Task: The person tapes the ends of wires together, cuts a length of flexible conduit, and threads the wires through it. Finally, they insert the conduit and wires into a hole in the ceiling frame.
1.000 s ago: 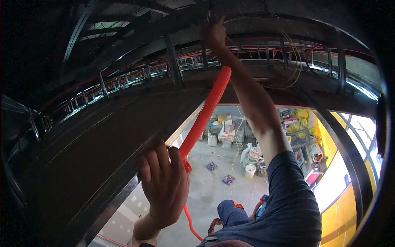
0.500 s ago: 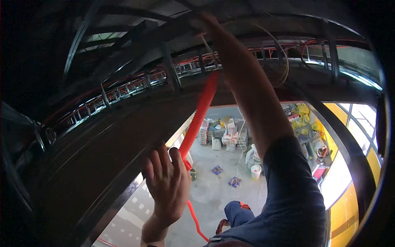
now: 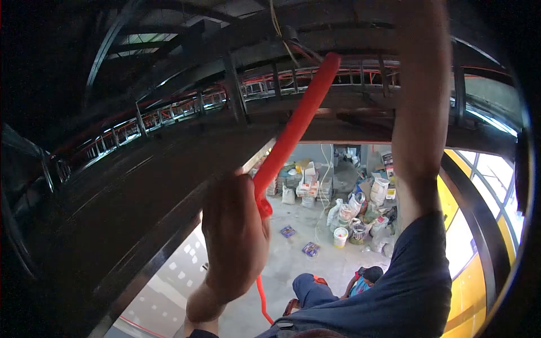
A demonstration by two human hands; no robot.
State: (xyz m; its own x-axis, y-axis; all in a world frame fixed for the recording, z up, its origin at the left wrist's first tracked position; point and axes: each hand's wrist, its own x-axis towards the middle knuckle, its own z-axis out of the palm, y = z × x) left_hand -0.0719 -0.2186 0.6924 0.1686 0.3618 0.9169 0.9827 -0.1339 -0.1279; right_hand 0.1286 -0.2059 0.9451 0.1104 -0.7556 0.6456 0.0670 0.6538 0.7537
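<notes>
My left hand (image 3: 234,239) is closed around an orange corrugated conduit (image 3: 296,127) at the edge of the opening, knuckles facing me. From that hand the conduit slants up and right to a free-looking end just under the dark ceiling frame. A bent part of it shows beside my fingers, and a thinner-looking orange length (image 3: 262,298) hangs below toward the floor. My right forearm reaches straight up past the top edge, so my right hand is out of sight. Thin pale wires (image 3: 276,22) dangle from the ceiling left of the conduit's upper end.
Dark metal framing (image 3: 234,90) surrounds the opening. Far below, bags (image 3: 344,211), a white bucket (image 3: 340,236) and two purple packets (image 3: 310,249) lie on the concrete floor (image 3: 287,259). A person in a dark cap (image 3: 372,274) is below my right arm. Yellow panels (image 3: 465,293) stand right.
My right arm has swung right and upward, taking its hand out of view. The conduit's upper end sits higher and farther right. My left hand still grips it. The person below has come into view.
</notes>
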